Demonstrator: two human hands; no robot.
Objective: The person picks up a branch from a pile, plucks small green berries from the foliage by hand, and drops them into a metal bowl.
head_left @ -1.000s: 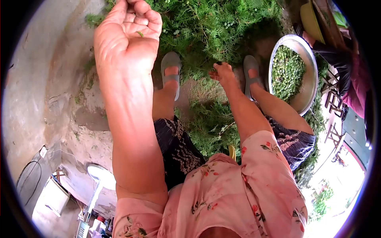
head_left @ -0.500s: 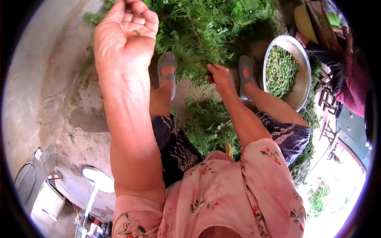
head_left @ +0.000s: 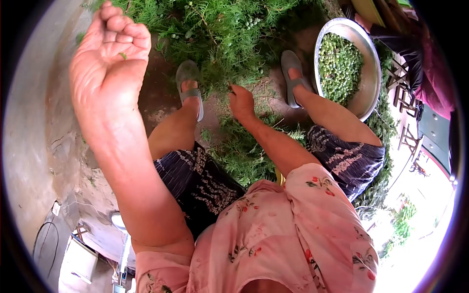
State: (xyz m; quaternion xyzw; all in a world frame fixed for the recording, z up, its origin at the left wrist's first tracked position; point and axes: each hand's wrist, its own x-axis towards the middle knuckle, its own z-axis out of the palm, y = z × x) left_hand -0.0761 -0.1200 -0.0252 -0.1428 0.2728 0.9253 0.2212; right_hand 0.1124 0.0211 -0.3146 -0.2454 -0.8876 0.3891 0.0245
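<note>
My left hand [head_left: 115, 63] is raised close to the camera at the upper left, palm facing up with its fingers loosely curled. A small green leaf bit [head_left: 122, 56] lies on its palm, and nothing else shows in it. Low between my feet, my right hand [head_left: 242, 103] is closed in a pinch, with a small dark tip at its fingertips that I cannot make out. Feathery evergreen branches [head_left: 220, 29] with pale green berries are heaped just beyond it. To the right stands a wide metal basin [head_left: 373, 73] holding many green berries [head_left: 339, 68].
More cut branches [head_left: 251, 158] lie beneath me between my legs. Another person's purple sleeve [head_left: 435, 90] shows at the right edge, beside wooden stools [head_left: 410, 139]. A concrete wall [head_left: 29, 112] runs along the left, with a pedestal fan [head_left: 119, 222] at the lower left.
Both hands appear further left in the view, and the whole scene has shifted as the camera moved. The blurred green foliage beside my right hand no longer shows as a blur.
</note>
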